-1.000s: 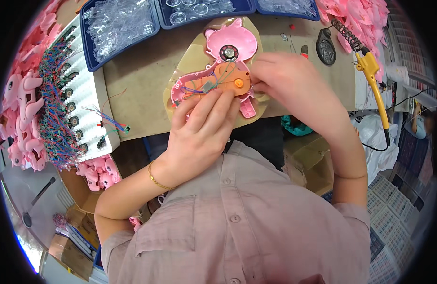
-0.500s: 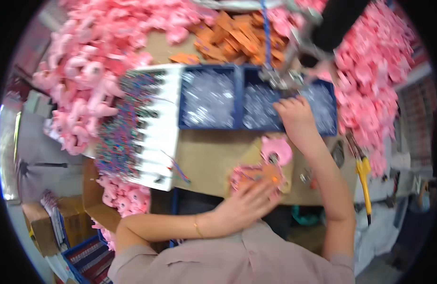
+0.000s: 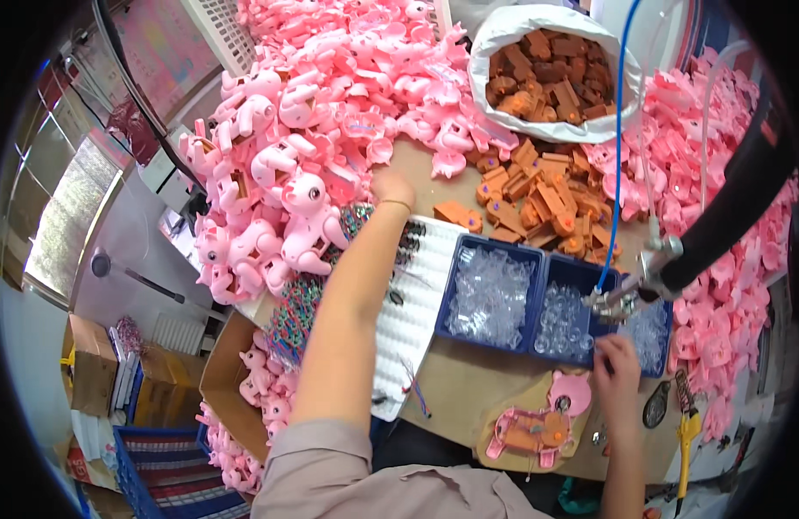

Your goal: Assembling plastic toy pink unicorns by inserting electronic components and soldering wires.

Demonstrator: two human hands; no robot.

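Observation:
My left hand point(image 3: 392, 184) is stretched far out to the edge of a large heap of pink toy animal body parts point(image 3: 356, 95); its fingers are hidden there. My right hand point(image 3: 617, 363) is at the front edge of the blue bins point(image 3: 531, 339), just below a metal tool head point(image 3: 628, 298); its fingers are curled, and what they hold, if anything, cannot be made out. Between my body and the bins, a pink toy body shell point(image 3: 571, 394) with an orange plastic housing point(image 3: 542, 430) in it lies on a tan fixture block point(image 3: 487, 437).
Clear plastic parts point(image 3: 490, 298) fill the bins. Left of them stands a white ribbed tray point(image 3: 408, 346) with coloured wires point(image 3: 300, 316). Orange housings point(image 3: 538, 195) lie behind, near a white sack point(image 3: 486, 65). A yellow-handled tool point(image 3: 689, 428) rests at right. A black arm point(image 3: 719, 216) overhangs the bins.
My left hand has left the toy shell on the fixture and reached forward to the pink heap. My right hand has drawn back from over the bins to their front edge. The view has shifted.

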